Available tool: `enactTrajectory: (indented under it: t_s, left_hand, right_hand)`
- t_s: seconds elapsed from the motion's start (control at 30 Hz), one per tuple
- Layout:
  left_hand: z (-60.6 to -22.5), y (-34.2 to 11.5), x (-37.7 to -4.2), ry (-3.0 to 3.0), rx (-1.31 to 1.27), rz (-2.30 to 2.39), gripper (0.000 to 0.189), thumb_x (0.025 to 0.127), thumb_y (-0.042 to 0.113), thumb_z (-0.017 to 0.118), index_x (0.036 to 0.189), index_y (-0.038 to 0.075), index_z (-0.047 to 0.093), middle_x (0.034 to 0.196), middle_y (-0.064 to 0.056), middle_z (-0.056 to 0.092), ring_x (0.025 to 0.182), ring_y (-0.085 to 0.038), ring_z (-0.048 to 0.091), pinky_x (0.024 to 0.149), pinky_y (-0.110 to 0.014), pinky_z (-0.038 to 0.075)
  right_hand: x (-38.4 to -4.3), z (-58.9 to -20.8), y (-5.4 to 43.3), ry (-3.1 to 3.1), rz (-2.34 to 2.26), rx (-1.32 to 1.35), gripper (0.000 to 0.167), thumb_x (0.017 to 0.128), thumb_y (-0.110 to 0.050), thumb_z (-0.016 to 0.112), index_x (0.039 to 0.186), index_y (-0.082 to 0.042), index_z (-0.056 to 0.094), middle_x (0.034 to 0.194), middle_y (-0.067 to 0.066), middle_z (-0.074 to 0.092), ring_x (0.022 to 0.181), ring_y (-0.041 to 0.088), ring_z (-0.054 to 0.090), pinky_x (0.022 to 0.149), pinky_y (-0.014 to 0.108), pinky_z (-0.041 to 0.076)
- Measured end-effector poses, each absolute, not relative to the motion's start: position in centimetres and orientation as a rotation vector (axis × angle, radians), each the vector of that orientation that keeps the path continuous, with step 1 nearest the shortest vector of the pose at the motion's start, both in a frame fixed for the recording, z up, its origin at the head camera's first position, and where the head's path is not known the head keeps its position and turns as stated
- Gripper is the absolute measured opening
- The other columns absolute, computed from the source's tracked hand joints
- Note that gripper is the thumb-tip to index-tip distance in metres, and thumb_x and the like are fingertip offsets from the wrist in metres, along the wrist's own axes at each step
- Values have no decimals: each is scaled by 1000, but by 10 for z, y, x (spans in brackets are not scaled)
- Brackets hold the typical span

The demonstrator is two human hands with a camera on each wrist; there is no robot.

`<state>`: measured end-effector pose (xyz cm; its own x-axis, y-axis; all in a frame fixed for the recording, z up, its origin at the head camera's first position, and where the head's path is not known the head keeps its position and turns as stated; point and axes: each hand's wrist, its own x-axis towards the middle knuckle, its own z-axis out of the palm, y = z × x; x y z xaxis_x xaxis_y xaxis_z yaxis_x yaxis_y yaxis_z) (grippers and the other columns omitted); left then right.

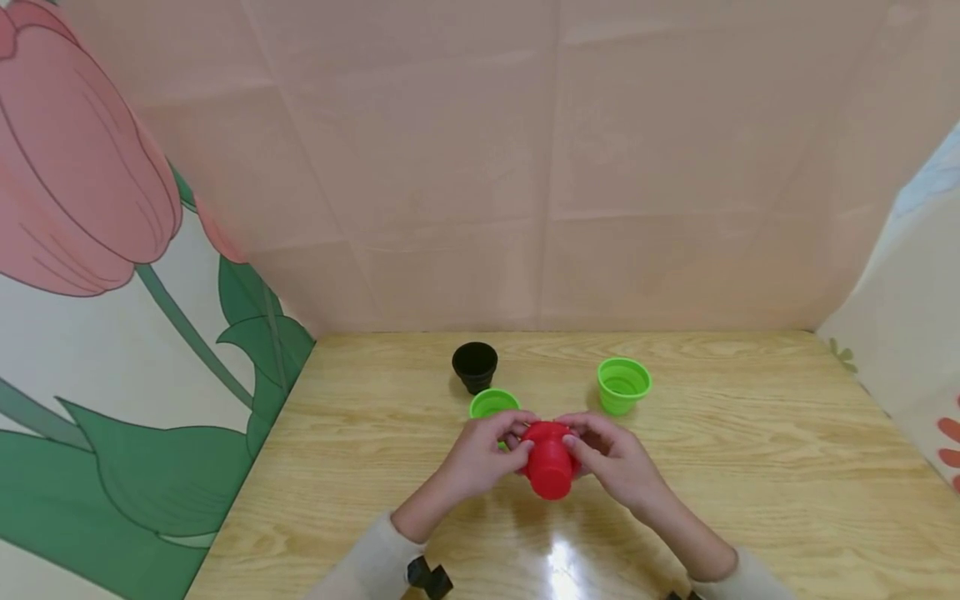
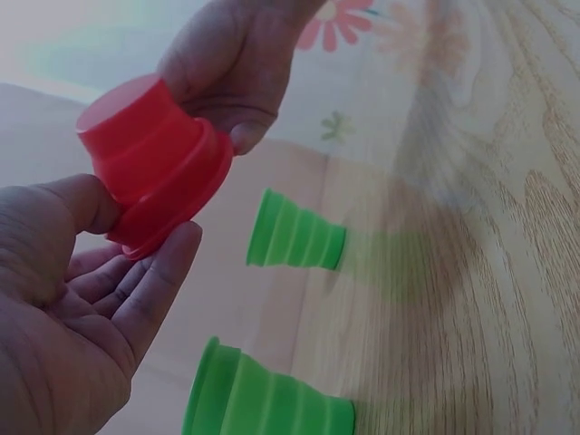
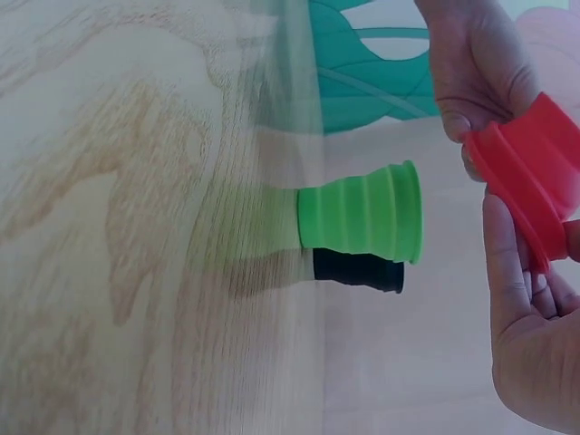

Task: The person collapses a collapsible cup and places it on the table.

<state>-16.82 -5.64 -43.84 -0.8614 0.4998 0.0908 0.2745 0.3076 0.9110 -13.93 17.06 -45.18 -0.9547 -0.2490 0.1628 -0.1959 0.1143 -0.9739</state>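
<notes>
A red collapsible cup (image 1: pixel 551 467) is held between both hands above the table. Its narrow base points toward me, and its wide rim side looks partly folded in the left wrist view. My left hand (image 1: pixel 480 454) pinches one side, with the thumb on the outer wall and fingers at the rim. On the opposite side, my right hand (image 1: pixel 618 467) grips the rim in the same way. Just beyond the left hand stands a green collapsible cup (image 1: pixel 493 402), partly hidden by the fingers.
Another green cup (image 1: pixel 624 386) stands upright farther back on the right. Behind the nearer green one is a black cup (image 1: pixel 475 367), also upright. The wooden table (image 1: pixel 750 433) ends at a pink cloth backdrop (image 1: pixel 600 208), with a tulip-printed panel (image 1: pixel 127 358) along the left.
</notes>
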Motion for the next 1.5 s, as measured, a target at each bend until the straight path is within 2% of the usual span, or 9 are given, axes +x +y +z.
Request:
enactTrajectory:
  t_s: [0.27, 0.5, 0.6, 0.77, 1.07, 1.2, 1.33, 1.5]
  left_hand:
    - [-438, -56, -169, 2360, 727, 1621, 30, 95, 4, 63, 124, 9, 66, 105, -1, 74, 86, -8, 63, 67, -21, 57]
    - [-439, -60, -170, 2180, 685, 1714, 31, 102, 17, 62, 133, 12, 62, 112, -3, 71, 95, -13, 69, 73, -29, 62]
    - [-438, -62, -170, 2093, 669, 1734, 32, 103, 21, 61, 134, 14, 61, 111, -5, 69, 93, -15, 70, 76, -32, 62]
    - [-438, -64, -172, 2027, 682, 1729, 32, 103, 19, 62, 133, 10, 61, 105, -6, 66, 86, -15, 69, 75, -35, 63]
    - [-436, -64, -173, 2021, 660, 1714, 33, 100, 16, 65, 130, 3, 63, 102, -7, 65, 87, -13, 67, 74, -32, 62]
    - [-437, -65, -173, 2053, 669, 1669, 30, 100, 18, 66, 125, 2, 66, 99, -5, 66, 87, -13, 66, 74, -33, 62]
    - [-438, -66, -173, 2106, 684, 1618, 27, 98, 19, 68, 120, 4, 67, 96, -3, 66, 88, -12, 64, 73, -28, 61]
    - [-439, -65, -173, 2180, 720, 1567, 23, 96, 21, 71, 113, 6, 69, 92, -1, 67, 87, -11, 62, 74, -23, 56]
  right_hand:
    - [-139, -453, 171, 2265, -2064, -541, 30, 101, -4, 59, 128, 10, 58, 104, -2, 70, 82, 14, 69, 64, 38, 63]
    - [-142, -452, 178, 2132, -2080, -484, 38, 105, -13, 55, 137, 8, 53, 111, -3, 72, 87, 18, 72, 74, 38, 63]
    - [-142, -453, 179, 2079, -2083, -455, 41, 106, -16, 53, 138, 9, 51, 115, -4, 71, 91, 17, 72, 78, 37, 62]
    - [-141, -452, 181, 2053, -2059, -466, 41, 106, -14, 54, 139, 10, 48, 112, -2, 70, 92, 16, 71, 79, 36, 62]
    - [-142, -450, 182, 2047, -2021, -524, 41, 103, -10, 57, 140, 8, 48, 110, 4, 68, 92, 16, 69, 78, 36, 62]
    - [-141, -449, 183, 2052, -1977, -584, 41, 103, -8, 57, 140, 6, 50, 116, 7, 67, 98, 17, 69, 82, 36, 61]
    - [-141, -448, 184, 2093, -1897, -612, 39, 103, -11, 58, 140, 2, 53, 123, 8, 66, 106, 16, 67, 87, 33, 59]
    - [-142, -449, 182, 2182, -1823, -670, 33, 102, -11, 60, 133, 0, 59, 124, 15, 64, 107, 13, 65, 84, 33, 60]
